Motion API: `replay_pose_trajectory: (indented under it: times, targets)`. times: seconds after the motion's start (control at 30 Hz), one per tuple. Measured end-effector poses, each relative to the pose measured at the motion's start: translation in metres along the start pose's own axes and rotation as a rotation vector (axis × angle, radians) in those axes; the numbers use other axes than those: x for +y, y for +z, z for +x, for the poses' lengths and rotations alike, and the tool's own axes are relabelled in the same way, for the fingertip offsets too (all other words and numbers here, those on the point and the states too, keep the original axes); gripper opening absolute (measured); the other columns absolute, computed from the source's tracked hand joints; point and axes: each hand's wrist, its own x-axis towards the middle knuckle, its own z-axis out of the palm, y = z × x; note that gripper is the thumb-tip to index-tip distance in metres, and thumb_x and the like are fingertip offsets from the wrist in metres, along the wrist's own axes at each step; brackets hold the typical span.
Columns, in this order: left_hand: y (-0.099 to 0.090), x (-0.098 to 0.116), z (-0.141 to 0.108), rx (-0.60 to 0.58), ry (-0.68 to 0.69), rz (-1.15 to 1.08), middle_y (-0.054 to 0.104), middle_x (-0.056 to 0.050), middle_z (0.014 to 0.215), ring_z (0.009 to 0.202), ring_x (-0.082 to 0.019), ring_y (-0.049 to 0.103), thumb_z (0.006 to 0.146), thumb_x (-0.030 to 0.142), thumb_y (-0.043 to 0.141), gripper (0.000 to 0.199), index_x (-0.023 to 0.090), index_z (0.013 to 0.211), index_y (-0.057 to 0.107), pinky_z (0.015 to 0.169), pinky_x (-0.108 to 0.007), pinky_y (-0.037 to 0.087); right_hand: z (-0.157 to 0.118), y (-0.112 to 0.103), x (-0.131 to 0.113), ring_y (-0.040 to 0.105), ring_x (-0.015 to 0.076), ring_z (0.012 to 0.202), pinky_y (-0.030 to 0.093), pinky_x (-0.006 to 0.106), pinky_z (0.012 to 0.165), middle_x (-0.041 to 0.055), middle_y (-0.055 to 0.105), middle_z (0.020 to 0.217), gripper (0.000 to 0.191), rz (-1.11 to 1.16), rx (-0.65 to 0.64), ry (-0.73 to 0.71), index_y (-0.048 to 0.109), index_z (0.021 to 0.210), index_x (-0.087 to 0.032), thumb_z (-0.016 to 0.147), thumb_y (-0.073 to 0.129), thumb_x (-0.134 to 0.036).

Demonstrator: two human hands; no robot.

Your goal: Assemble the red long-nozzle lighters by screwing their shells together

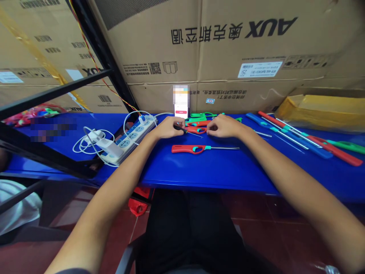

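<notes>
My left hand is closed around a small screwdriver with a black handle, its thin shaft pointing right across the blue table. My right hand is pinched shut a little to the right; what its fingers hold, if anything, is hidden. Between the hands lies a red lighter part, with green lighter parts behind it. Closer to me, a long-nosed red gas lighter lies flat, its metal tube pointing right.
A lit phone leans against the large cardboard box. Left are a power strip with plugs and cables and a black metal frame. Several lighter parts lie right, below a yellow-taped box.
</notes>
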Motion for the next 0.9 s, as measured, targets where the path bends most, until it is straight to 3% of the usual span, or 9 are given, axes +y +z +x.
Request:
replay_pose_trajectory:
  times: [0.5, 0.63, 0.73, 0.9]
  targets:
    - [0.000, 0.000, 0.001, 0.028, 0.021, 0.007, 0.066, 0.001, 0.076, 0.074, -0.016, 0.059, 0.068, 0.031, 0.068, 0.015, 0.021, 0.079, 0.064, 0.074, -0.030, 0.047, 0.001, 0.002, 0.001, 0.066, 0.0219, 0.070, 0.042, 0.041, 0.069, 0.0064, 0.081, 0.081, 0.022, 0.035, 0.005, -0.013, 0.088, 0.092, -0.026, 0.091, 0.066, -0.030]
    - [-0.001, 0.001, 0.001, 0.042, 0.015, -0.002, 0.063, 0.002, 0.074, 0.071, -0.015, 0.056, 0.068, 0.029, 0.068, 0.014, 0.021, 0.079, 0.062, 0.072, -0.029, 0.046, 0.002, 0.004, 0.004, 0.071, 0.0235, 0.076, 0.049, 0.040, 0.073, 0.0066, 0.083, 0.086, 0.026, 0.143, -0.007, -0.020, 0.090, 0.107, -0.026, 0.091, 0.071, -0.032]
    - [-0.001, 0.001, 0.001, 0.052, 0.016, -0.012, 0.063, 0.002, 0.075, 0.072, -0.015, 0.056, 0.067, 0.029, 0.067, 0.015, 0.021, 0.078, 0.062, 0.072, -0.029, 0.046, 0.003, 0.005, 0.006, 0.073, 0.0231, 0.079, 0.051, 0.039, 0.076, 0.0061, 0.083, 0.088, 0.026, 0.208, -0.006, -0.028, 0.090, 0.108, -0.025, 0.091, 0.075, -0.038]
    - [-0.001, 0.000, 0.002, 0.098, 0.038, -0.014, 0.068, 0.000, 0.081, 0.078, -0.017, 0.060, 0.067, 0.029, 0.065, 0.015, 0.020, 0.079, 0.063, 0.079, -0.031, 0.049, 0.004, 0.011, 0.004, 0.071, 0.0195, 0.069, 0.054, 0.038, 0.073, 0.0051, 0.081, 0.086, 0.033, 0.452, -0.027, 0.002, 0.087, 0.109, -0.022, 0.088, 0.080, -0.046]
